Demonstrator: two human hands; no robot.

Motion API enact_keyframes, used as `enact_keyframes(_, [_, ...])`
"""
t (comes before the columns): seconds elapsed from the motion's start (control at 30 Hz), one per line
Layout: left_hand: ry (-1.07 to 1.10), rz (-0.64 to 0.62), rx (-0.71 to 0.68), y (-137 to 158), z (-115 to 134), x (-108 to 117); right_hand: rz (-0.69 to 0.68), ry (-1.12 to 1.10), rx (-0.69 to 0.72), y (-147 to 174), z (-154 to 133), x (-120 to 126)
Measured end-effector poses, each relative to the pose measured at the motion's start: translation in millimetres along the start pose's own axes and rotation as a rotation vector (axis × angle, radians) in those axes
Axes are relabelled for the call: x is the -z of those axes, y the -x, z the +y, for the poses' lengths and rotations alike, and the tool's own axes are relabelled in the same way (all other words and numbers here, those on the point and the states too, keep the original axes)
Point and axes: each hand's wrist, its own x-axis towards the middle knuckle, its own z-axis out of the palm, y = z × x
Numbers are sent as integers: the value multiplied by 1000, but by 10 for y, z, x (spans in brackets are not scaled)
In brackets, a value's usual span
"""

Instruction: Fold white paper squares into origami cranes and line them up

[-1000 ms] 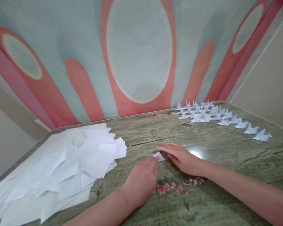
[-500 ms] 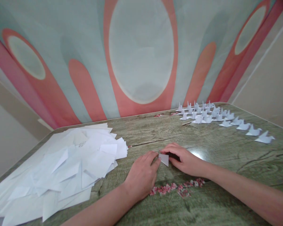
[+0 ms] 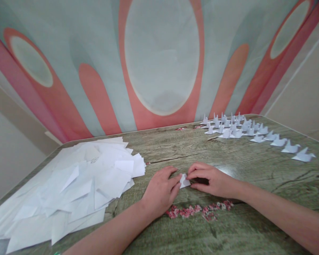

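Observation:
A small piece of folded white paper [image 3: 184, 181] is held between my two hands, low over the middle of the table. My left hand [image 3: 163, 189] grips its left edge with thumb and fingers. On the other side, my right hand [image 3: 208, 180] pinches the upper right edge between thumb and forefinger. The folds are too small to make out fully, and fingertips cover part of both sides.
A wide heap of white paper sheets [image 3: 77, 191] covers the table's left side. Several folded paper cranes [image 3: 236, 132] stand in rows at the back right. Pink flower decoration [image 3: 188, 211] marks the wood-grain table [image 3: 255, 219]. A patterned wall [image 3: 162, 71] rises behind.
The folded paper has turned and changed shape between my fingers. My right hand has shifted slightly right and its fingers have drawn into a pinch. The view has tilted a little.

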Motion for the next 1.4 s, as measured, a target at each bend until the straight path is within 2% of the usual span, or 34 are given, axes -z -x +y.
enact_keyframes(0.1, [28, 15, 14, -6, -7, -4, -37, 80, 78, 9, 7, 62])
enact_keyframes(0.3, [63, 37, 17, -21, -8, 12, -73, 459, 283, 8, 12, 57])
enact_keyframes(0.43, [85, 68, 29, -29, -10, 13, -56, 464, 314, -7, 15, -2])
enact_keyframes(0.63, [160, 103, 24, -45, -7, 29, 15, 347, 220, -27, 60, -72])
enact_keyframes(0.97, [178, 43, 50, -62, -3, 42, -6, -81, -63, -89, 12, -68])
enact_keyframes(1.17, [156, 19, 115, -70, 32, 74, 12, -103, -207, -131, -78, -75])
enact_keyframes(1.4, [149, 8, 146, -70, 70, 87, 46, -105, -248, -141, -80, -118])
